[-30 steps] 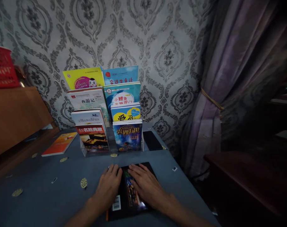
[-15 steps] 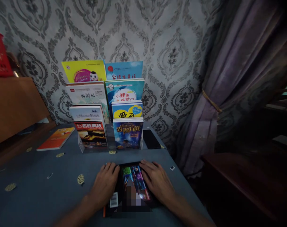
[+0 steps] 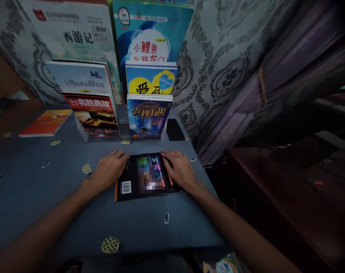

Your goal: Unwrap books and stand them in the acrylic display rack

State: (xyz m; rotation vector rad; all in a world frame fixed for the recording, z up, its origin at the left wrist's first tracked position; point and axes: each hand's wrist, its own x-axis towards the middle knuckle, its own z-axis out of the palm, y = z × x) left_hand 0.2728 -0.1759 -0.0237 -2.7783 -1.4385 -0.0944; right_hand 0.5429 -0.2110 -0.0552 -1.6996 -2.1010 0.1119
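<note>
A black book (image 3: pixel 132 189) with a barcode and colourful pictures lies flat on the blue-grey tablecloth (image 3: pixel 84 212). My left hand (image 3: pixel 112 165) rests on its upper left edge, fingers curled and pressed together. On the upper right part of the book lies my right hand (image 3: pixel 178 167), its fingertips at the top edge and the thumb apart. Beyond them stands a clear rack (image 3: pixel 124 131) of books in two columns, with a red-topped book (image 3: pixel 94 113) at front left and a dark blue book (image 3: pixel 149 119) at front right.
An orange book (image 3: pixel 46 123) lies left of the rack, and a black flat object (image 3: pixel 175 130) lies to its right. A tied curtain (image 3: pixel 231 102) hangs at the right above dark red furniture (image 3: pixel 274 189). Another book (image 3: pixel 222 263) shows below the table's front edge.
The view has come closer and tilted down, so the rack looks larger and its top books are cut off. Both hands remain on the black book, which shows more of its left side.
</note>
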